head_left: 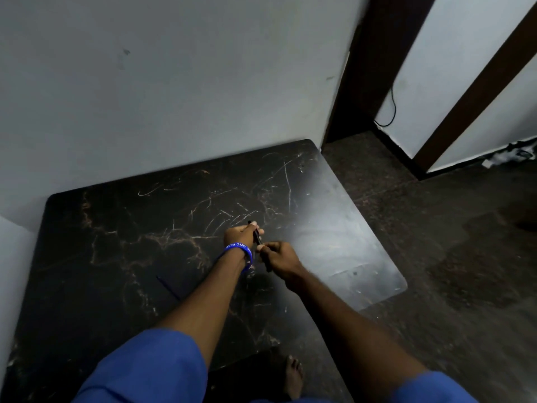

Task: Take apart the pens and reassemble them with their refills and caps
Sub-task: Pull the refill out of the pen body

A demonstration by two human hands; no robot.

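two hands are meeting over the middle of the dark marbled table [122, 228], both working on one dark pen [257, 236].

item 1, pen: it is being held clear of the tabletop, its long axis running away from the person and slightly leftward, far end poking out past the left fingers, near end disappearing into the right fist. whether the cap is on or off is too small to tell.

item 2, left hand [242, 235], blue wristband [244, 251] at the wrist: it is closing fingers and thumb around the pen's far half.

item 3, right hand [279, 258]: it is curling shut on the near end, knuckles up, just beside and almost touching the left hand.

item 4, thin dark refill [168, 288]: it appears to be lying loose on the table, well apart from both hands, on the left arm's side, slanting diagonally.

judgement: the hands are probably pulling or twisting along the pen's axis, so any separation is going to run lengthwise; the left hand is nearer the loose refill.
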